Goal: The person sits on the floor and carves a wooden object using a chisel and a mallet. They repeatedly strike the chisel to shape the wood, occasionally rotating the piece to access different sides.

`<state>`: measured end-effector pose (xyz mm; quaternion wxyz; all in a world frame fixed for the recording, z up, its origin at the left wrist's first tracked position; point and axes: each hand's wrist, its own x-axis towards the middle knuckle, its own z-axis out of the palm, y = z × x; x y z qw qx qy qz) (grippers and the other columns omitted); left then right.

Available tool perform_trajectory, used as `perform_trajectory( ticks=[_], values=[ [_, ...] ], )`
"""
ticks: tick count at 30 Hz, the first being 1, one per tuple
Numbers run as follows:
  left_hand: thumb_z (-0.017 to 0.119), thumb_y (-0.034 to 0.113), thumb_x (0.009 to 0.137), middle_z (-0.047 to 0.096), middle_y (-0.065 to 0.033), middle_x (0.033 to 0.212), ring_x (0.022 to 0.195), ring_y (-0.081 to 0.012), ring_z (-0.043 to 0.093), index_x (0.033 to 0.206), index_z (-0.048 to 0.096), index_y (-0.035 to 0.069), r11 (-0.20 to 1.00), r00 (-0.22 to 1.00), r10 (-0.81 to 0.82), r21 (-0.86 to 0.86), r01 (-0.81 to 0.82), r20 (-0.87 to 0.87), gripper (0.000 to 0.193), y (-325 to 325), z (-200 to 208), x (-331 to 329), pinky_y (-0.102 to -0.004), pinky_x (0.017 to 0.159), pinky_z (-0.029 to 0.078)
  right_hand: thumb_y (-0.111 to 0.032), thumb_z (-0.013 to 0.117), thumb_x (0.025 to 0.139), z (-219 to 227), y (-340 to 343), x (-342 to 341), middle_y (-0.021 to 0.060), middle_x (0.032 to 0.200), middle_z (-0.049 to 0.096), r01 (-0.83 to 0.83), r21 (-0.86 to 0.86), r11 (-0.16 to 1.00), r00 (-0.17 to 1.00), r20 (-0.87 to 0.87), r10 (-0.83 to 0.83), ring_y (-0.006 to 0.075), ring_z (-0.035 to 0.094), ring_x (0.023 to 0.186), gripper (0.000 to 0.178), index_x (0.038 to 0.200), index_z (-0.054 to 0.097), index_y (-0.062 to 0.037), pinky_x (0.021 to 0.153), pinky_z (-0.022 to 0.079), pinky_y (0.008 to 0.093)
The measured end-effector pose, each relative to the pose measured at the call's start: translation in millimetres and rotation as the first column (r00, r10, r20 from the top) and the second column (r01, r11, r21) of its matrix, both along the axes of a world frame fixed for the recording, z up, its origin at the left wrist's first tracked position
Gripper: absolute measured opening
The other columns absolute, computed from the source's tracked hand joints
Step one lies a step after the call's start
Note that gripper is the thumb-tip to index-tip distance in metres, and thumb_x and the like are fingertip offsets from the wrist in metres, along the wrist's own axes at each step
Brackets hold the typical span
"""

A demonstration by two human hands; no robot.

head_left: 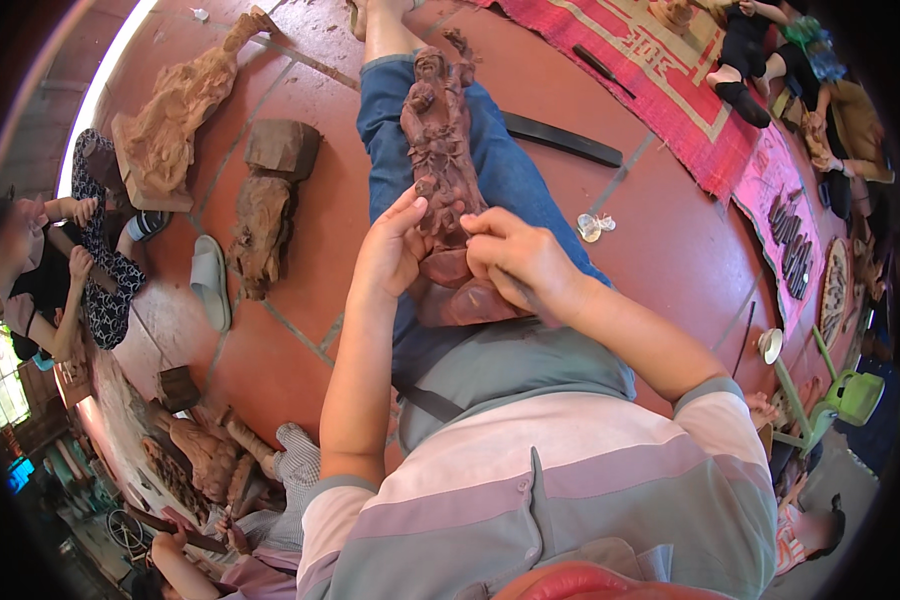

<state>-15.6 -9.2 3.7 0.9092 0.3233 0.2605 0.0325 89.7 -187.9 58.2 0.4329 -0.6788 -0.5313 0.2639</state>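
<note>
A reddish-brown carved wooden statue (pixel 440 130) of a robed, bearded figure lies along my lap, its head pointing away from me. Its thick base (pixel 470 305) rests near my belly. My left hand (pixel 395 245) grips the statue's left side near the lower end, fingertips on the carving. Against the right side, just above the base, my right hand (pixel 525 255) presses with its fingers closed. A thin greyish piece, partly hidden, runs under that palm; its kind cannot be made out.
On the tiled floor at left lie a rough wood carving (pixel 180 120), a second carving with a block end (pixel 270 190) and a grey slipper (pixel 210 285). A dark flat bar (pixel 565 138) lies right of my leg. A red mat (pixel 660 90) holds tools; other people sit around.
</note>
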Motion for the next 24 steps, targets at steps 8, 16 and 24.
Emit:
perform_trajectory(
  ticks=[8, 16, 24],
  values=[
    [0.043, 0.014, 0.097, 0.056, -0.0158, 0.126, 0.111, -0.0252, 0.059, 0.135, 0.040, 0.000, 1.000, 1.000, 0.004, 0.021, -0.004, -0.019, 0.041, -2.1, 6.5, 2.2, -0.0356, 0.092, 0.051, -0.007, 0.059, 0.076, -7.4, 2.3, 0.6, 0.0114, 0.102, 0.054, -0.074, 0.071, 0.995, 0.977, 0.204, 0.058, 0.0314, 0.063, 0.077, 0.009, 0.082, 0.053, -0.0094, 0.064, 0.053, 0.0377],
    [0.042, 0.014, 0.098, 0.055, -0.0162, 0.127, 0.113, -0.0249, 0.059, 0.135, 0.040, -0.001, 1.000, 1.000, -0.016, 0.017, 0.015, 0.007, 0.040, -2.2, 9.9, 3.6, -0.0359, 0.095, 0.050, -0.002, 0.061, 0.073, -3.6, 2.5, -7.3, 0.0141, 0.104, 0.056, 0.015, 0.072, 0.997, 0.983, 0.180, -0.028, 0.0274, 0.065, 0.085, 0.010, 0.076, 0.054, -0.0076, 0.068, 0.052, 0.0279],
    [0.042, 0.013, 0.098, 0.055, -0.0143, 0.128, 0.113, -0.0247, 0.058, 0.136, 0.039, 0.000, 1.000, 1.000, -0.014, 0.000, 0.014, -0.015, 0.040, -2.4, 6.2, 3.9, -0.0340, 0.096, 0.049, -0.002, 0.058, 0.076, -14.8, -0.2, -4.7, 0.0087, 0.098, 0.052, 0.049, 0.157, 0.986, 0.994, 0.089, -0.064, 0.0192, 0.059, 0.072, 0.009, 0.081, 0.054, -0.0088, 0.064, 0.049, 0.0284]
  ],
)
